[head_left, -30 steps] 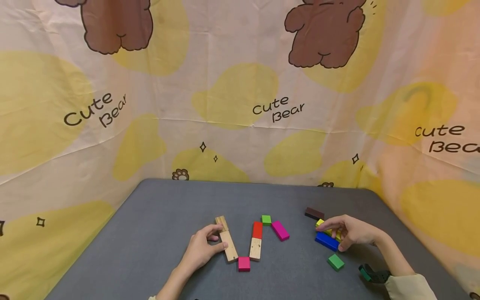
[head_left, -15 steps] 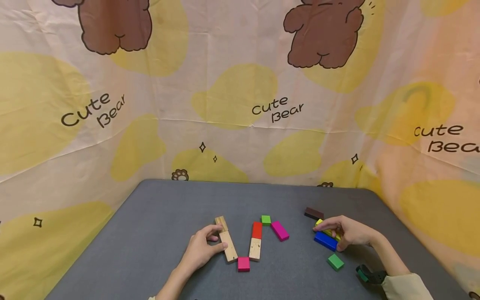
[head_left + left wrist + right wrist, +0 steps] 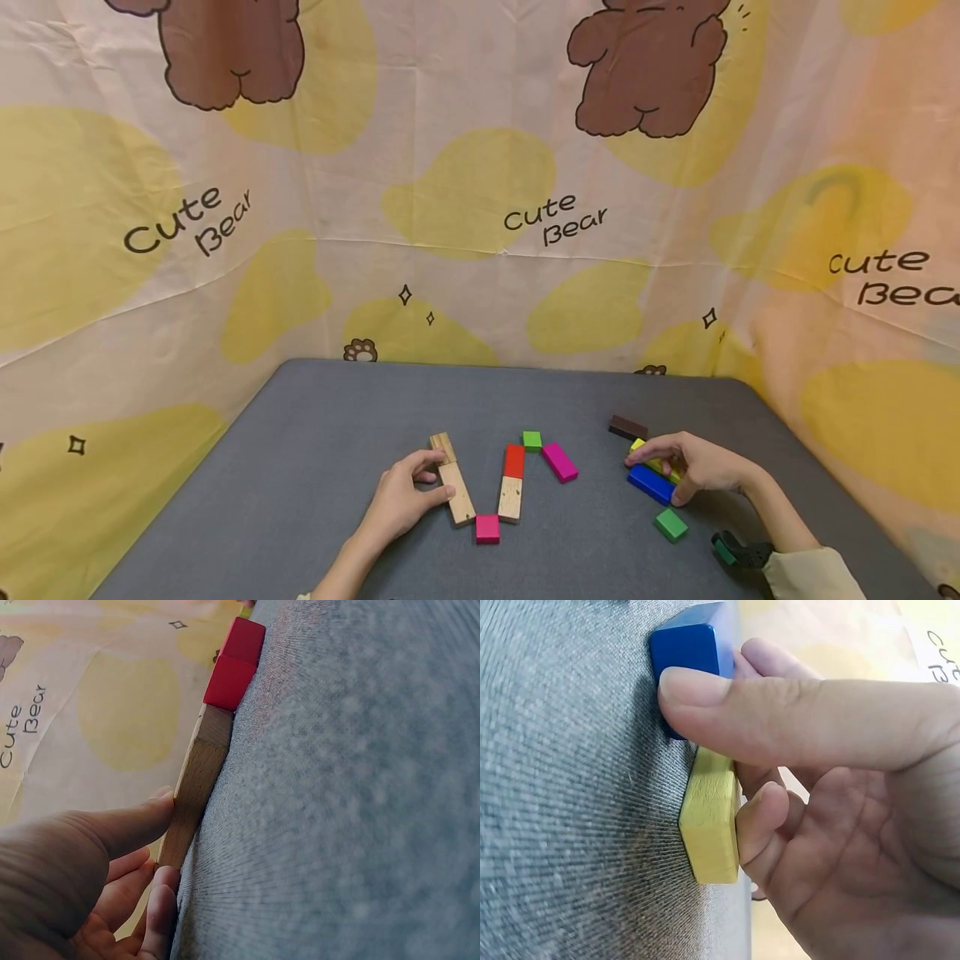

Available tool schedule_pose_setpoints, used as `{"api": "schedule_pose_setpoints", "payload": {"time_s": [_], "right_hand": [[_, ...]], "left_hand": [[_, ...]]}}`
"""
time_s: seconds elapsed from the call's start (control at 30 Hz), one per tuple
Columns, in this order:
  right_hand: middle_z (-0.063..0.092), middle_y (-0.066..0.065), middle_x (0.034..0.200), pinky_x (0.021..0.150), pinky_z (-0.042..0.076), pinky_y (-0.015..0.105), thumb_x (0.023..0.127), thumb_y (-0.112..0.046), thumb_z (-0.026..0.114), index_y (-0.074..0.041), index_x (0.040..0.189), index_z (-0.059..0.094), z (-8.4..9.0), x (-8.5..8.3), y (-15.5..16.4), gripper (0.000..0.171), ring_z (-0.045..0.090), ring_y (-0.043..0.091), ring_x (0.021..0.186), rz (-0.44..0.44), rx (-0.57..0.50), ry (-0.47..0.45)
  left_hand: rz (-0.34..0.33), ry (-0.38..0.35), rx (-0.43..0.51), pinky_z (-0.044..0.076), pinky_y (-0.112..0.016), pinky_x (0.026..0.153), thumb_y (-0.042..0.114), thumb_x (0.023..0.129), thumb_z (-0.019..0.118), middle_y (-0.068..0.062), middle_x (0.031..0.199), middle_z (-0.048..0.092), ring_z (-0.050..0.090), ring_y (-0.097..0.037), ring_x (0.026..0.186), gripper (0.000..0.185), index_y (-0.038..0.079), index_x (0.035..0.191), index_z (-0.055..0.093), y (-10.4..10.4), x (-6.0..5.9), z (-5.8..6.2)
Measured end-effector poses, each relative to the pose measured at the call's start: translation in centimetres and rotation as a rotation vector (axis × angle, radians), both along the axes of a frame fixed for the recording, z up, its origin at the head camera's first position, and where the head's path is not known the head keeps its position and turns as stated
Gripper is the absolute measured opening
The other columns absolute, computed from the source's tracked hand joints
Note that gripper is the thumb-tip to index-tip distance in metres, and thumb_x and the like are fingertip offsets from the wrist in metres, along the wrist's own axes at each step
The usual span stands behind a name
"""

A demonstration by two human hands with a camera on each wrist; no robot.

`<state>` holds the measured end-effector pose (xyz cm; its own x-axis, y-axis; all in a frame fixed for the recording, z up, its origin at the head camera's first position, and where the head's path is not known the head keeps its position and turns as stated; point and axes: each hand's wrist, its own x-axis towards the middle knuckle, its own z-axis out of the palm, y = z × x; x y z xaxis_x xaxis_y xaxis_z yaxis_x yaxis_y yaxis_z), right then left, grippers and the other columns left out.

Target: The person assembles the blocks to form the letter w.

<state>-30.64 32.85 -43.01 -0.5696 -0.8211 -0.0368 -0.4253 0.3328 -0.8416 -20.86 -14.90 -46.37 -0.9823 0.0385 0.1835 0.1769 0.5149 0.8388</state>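
Here, on the grey desk:
Left hand: the left hand lies on the desk, thumb and fingers curled round the long wooden block, gripping it from the left side.
Long wooden block: flat on the desk, running away from the person and slightly leftward; the thumb presses its near part, a fingertip its far part (the left wrist view shows the thumb against the block's edge).
Short wooden block: the short wooden block sits at the far end of the long one, touching it.
Right hand: the right hand is cupped over two blocks, its fingers curled round them, holding both.
Blue block: the blue block lies under the thumb, at the near-left side of the hand; in the right wrist view the thumb crosses the blue block.
Yellow block: the yellow block lies just beyond the blue one, under the fingers and largely hidden in the head view; a curled finger rests against the yellow block in the right wrist view.
Between the hands: a red block end to end with a wooden block, a pink cube at their near end, a light green cube and a magenta block at the far end.
Near the right hand: a dark brown block just beyond it, a green block nearer the person.
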Motion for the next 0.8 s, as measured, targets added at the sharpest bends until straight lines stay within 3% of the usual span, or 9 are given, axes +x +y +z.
{"api": "schedule_pose_setpoints", "payload": {"time_s": [0.8], "right_hand": [[0.059, 0.019, 0.130, 0.059, 0.042, 0.023, 0.073, 0.002, 0.081, 0.001, 0.135, 0.056, 0.10, 0.19, 0.04, 0.067, 0.045, 0.026, 0.074, -0.057, 0.023, 0.009]], "left_hand": [[-0.003, -0.016, 0.002, 0.049, -0.044, 0.082, 0.022, 0.078, 0.086, -0.008, 0.122, 0.066, 0.063, -0.019, 0.096, 0.052, 0.011, 0.124, 0.067, -0.04, 0.13, -0.12]]}}
